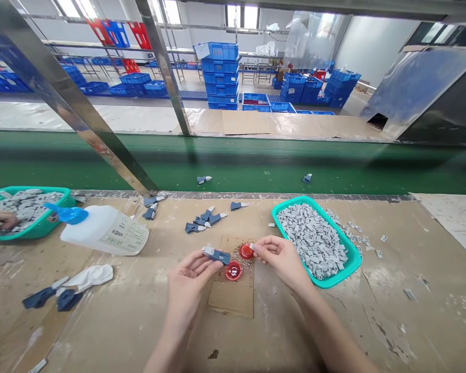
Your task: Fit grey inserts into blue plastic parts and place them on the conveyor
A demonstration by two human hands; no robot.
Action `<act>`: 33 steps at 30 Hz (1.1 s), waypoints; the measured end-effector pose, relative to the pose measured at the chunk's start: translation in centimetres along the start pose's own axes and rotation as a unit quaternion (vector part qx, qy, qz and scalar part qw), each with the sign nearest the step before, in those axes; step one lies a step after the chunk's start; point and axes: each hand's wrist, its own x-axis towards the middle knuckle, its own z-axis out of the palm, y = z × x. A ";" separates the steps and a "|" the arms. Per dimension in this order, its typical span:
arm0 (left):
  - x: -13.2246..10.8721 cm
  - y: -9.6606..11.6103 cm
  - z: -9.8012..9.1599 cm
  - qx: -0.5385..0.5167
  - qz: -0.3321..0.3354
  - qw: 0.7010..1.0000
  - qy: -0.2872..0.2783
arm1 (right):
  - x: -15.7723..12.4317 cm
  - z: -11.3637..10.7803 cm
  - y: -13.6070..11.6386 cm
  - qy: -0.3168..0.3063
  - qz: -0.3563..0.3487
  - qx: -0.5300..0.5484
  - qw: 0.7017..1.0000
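My left hand (194,272) pinches a dark blue plastic part (218,256) with a pale tip, holding it just above a small red cup (233,270) with shiny liquid-looking contents. Between the fingertips of my right hand (277,255) is a small light grey plastic piece (252,247), at the edge of a second red cup (246,252). Both cups stand on a cardboard piece (233,300), with small specks scattered round them. Right of my right hand, a green basket (356,259) holds many small grey pieces (314,241).
A white bottle with a blue nozzle (106,230) lies on the left. Another person's hand (2,220) reaches into a second green basket (58,220). Several blue parts (207,218) lie beyond my hands. A green conveyor belt (248,160) crosses behind; a metal post (101,140) slants at left.
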 end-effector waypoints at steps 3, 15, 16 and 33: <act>-0.5 -0.2 1.6 -0.010 -0.004 1.000 -0.015 | -1.0 0.2 -1.2 -0.022 -0.006 0.028 0.999; -1.6 0.6 3.4 -0.003 -0.008 0.999 -0.036 | -1.7 1.0 -2.1 -0.058 0.016 -0.003 0.998; -1.7 0.6 3.5 -0.004 -0.009 0.999 -0.044 | -1.7 0.8 -2.1 -0.068 0.023 -0.009 0.997; -0.7 1.8 4.8 0.095 0.093 0.986 -0.101 | -1.4 -1.3 -3.5 -0.069 -0.026 -0.028 0.997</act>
